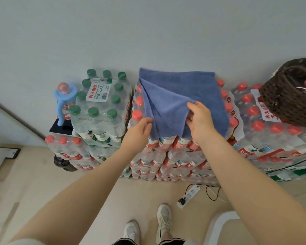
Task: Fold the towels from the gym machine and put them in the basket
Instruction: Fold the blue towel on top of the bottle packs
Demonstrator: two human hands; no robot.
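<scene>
1. Blue towel (182,96) lies partly folded on a stack of red-capped bottle packs (175,152), against the wall.
2. Right hand (200,121) pinches a raised fold near the towel's centre, thumb on top, fingers curled beneath.
3. Left hand (139,129) rests at the towel's 8 o'clock edge, fingers loosely curved and touching the cloth; a firm grip cannot be confirmed.
4. Dark woven basket (286,103) sits at 3 o'clock from the towel, well apart, nearer the right hand.
5. Judgement: fold unfinished; the transfer runs rightward.
</scene>
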